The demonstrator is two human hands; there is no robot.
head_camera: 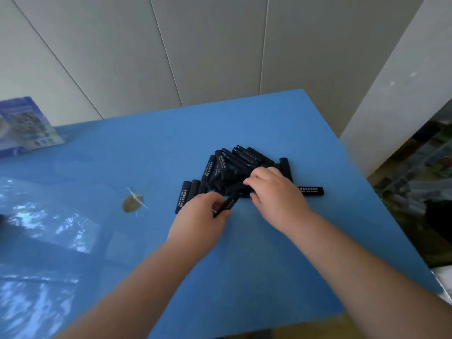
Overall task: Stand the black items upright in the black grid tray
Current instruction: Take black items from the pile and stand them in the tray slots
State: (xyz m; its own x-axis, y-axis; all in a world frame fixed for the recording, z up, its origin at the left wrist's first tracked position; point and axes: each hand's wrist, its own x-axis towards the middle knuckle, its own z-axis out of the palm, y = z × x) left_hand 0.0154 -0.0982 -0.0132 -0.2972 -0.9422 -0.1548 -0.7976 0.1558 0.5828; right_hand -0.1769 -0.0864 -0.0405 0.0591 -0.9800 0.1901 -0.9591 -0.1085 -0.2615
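Note:
A loose pile of several black sticks point(234, 165) with white lettering lies flat on the blue table point(256, 253), right of centre. My left hand point(200, 218) sits at the pile's near left edge and pinches one black stick point(228, 204) that slants up to the right. Over the pile's near right part, my right hand point(276, 194) has its fingers curled down onto another black stick point(236, 187). One stick point(311, 191) lies alone to the right of that hand. No black grid tray is in view.
A blue printed box point(27, 126) stands at the table's far left. A small brownish object point(132, 203) lies left of the pile. Clear plastic wrap point(49, 228) glares on the left side. The table's right edge drops off beside stacked clutter point(420, 167).

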